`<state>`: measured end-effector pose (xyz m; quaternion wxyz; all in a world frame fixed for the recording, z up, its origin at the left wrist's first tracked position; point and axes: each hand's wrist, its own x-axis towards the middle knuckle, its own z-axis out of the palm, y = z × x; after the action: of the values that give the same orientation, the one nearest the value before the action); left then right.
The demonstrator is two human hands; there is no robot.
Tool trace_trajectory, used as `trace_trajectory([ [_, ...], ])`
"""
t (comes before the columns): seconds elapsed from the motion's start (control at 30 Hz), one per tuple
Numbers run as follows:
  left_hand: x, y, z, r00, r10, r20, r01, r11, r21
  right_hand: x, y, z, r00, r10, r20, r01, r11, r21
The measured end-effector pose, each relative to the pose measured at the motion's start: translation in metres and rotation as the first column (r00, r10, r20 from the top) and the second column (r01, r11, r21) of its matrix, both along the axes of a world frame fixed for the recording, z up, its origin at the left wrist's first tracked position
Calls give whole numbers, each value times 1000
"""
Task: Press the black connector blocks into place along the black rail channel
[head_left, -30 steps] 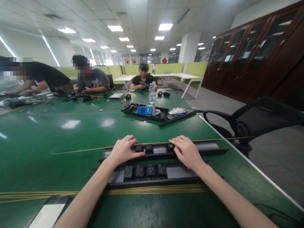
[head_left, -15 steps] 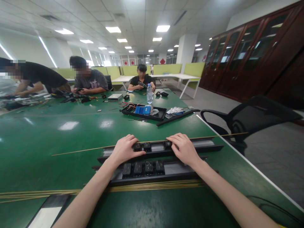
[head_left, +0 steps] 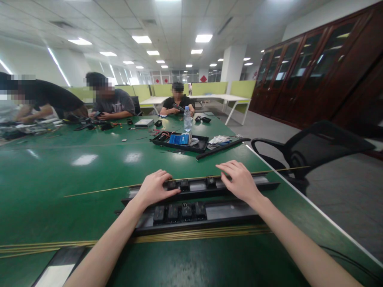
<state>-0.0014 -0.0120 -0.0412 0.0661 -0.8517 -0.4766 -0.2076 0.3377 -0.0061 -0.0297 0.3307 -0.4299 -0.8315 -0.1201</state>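
Note:
My left hand (head_left: 153, 186) spans the left part of the far black channel (head_left: 239, 189). Its thumb lies along the front and its fingers curl over the back, around the leftmost small black block (head_left: 171, 185); the exact contact is partly hidden. A long thin brass-coloured rod (head_left: 98, 190) runs along the channel's back edge, past both ends. My right hand (head_left: 239, 178) is open just above the channel's right part, thumb and fingers apart, nothing between them. Left of it sits a separate black block (head_left: 211, 181). In the near channel (head_left: 227, 211) several larger black blocks (head_left: 179, 212) stand in a row.
More brass-coloured rods (head_left: 197, 235) lie in front of the channels. Beyond them are a black tray (head_left: 197, 146) with a blue item, a water bottle (head_left: 187, 119), gloves (head_left: 221, 140) and a black strip (head_left: 223, 148). Three people sit or lean at the table; an office chair (head_left: 317, 147) stands right.
My right hand has come away from the separate black block, moving up and right with its fingers spreading. My left hand stays at the channel's left part. The view has shifted slightly.

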Motion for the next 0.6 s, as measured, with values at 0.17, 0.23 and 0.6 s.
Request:
trace_trajectory([
  [0.17,-5,1,1,1000,23,-5,-23,1000,7,16,3,14,998,-55,11,54,996,66],
  [0.23,-6,2,1,1000,23,-11,-23,1000,12,20,4,18,998,-66,4,65,993,100],
  [0.6,-1,-1,7,997,-12,-70,19,995,97,10,-1,17,998,25,61,-30,996,83],
])
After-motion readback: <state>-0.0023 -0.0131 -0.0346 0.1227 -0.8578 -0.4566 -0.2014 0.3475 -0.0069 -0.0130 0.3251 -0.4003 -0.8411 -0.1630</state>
